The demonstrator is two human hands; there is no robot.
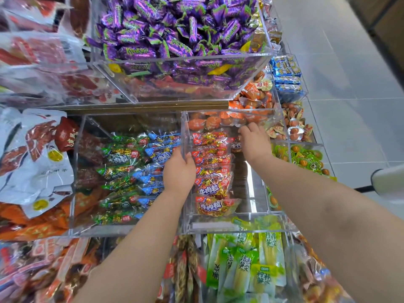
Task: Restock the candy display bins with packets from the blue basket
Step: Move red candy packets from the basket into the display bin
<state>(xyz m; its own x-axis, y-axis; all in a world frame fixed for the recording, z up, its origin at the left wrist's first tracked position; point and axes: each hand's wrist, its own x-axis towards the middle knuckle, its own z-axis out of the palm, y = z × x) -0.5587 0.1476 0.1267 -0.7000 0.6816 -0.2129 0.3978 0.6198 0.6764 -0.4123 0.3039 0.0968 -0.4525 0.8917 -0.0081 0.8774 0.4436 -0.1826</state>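
White bags of dried meat [32,154] lay at the far left. Beside them stood a clear bin [105,228] filled with green and blue packets [129,171] in rows. The left hand [179,169] gripped the upright wall of the neighbouring red-packet bin [247,189], thumb inside and fingers outside. Within that bin a single row of red packets [213,171] ran from front to back along its left side. The right hand [254,141] reached to the far end of the same bin, fingers bent downward by the rearmost packets; whether it held anything could not be told. Farther right sat bins of orange-wrapped snacks [255,97]. Above all, purple candies [175,29] heaped a larger bin.
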